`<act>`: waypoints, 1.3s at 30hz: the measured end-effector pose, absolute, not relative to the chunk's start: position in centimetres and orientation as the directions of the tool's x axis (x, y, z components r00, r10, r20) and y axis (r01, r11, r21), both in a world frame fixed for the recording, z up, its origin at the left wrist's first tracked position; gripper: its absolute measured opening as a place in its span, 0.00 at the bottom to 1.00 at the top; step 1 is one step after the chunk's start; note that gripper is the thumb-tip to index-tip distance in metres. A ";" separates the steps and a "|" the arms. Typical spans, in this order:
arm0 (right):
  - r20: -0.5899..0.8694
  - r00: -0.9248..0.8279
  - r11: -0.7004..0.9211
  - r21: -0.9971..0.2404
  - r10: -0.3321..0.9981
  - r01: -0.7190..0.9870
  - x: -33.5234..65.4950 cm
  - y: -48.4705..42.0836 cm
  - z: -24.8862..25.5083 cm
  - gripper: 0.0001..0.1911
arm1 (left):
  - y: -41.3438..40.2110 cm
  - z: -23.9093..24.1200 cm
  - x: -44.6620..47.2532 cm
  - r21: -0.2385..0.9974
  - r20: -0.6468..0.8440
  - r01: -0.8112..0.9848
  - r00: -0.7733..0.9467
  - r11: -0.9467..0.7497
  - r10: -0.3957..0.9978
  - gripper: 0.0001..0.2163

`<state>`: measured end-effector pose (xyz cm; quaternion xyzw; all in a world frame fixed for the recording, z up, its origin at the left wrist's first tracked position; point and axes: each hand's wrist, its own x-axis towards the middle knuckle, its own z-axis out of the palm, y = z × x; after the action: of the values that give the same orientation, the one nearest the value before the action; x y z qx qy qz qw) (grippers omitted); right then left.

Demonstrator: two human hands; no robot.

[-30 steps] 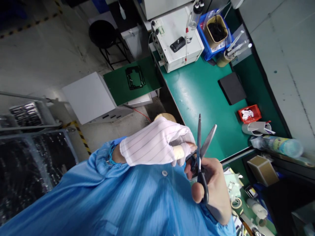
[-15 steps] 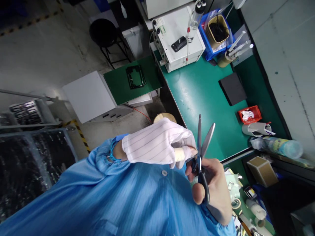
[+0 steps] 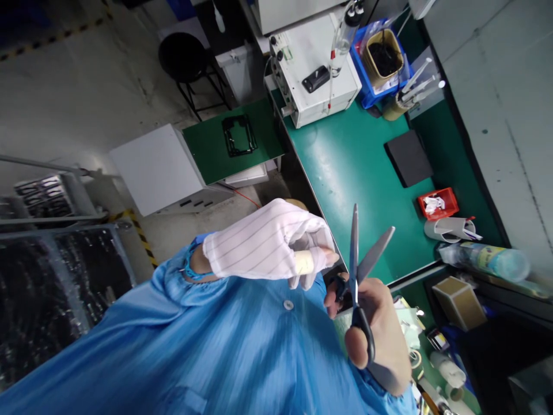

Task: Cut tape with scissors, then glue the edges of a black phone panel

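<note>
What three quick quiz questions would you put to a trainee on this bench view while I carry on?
1. Which hand holds the scissors? A: the gloved left hand. B: the bare right hand.
2. True or false: the blades of the scissors are shut.
3. What colour is the small tray nearest the black pad on the green bench?

Key: 1 B. 2 false, the blades stand apart in a V. 3 red.
</note>
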<state>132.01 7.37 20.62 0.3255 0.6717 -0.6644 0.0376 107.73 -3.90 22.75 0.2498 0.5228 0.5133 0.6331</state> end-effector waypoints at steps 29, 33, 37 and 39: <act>-0.270 -0.602 -0.185 -0.962 0.752 0.201 128.7 5.5 19.1 0.18 | -4.5 21.0 109.0 0.956 -0.294 -0.115 -0.378 0.271 0.878 0.08; -0.190 -0.513 -0.142 -0.981 0.837 0.132 128.2 4.4 18.2 0.22 | -4.2 20.5 111.1 0.946 -0.281 -0.282 -0.462 0.161 0.841 0.07; -0.160 -0.510 -0.118 -0.986 0.845 0.113 128.1 4.1 18.1 0.22 | -3.7 20.1 113.0 0.884 -0.327 -0.454 -0.423 0.114 0.845 0.09; -0.158 -0.549 -0.101 -0.986 0.821 0.133 128.6 4.4 18.4 0.24 | -3.6 20.3 113.4 0.865 -0.350 -0.488 -0.425 0.114 0.835 0.08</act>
<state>128.58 4.36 18.37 0.3894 0.6126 -0.6317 -0.2721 113.36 -3.57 20.32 0.1597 0.5429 0.6462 0.5120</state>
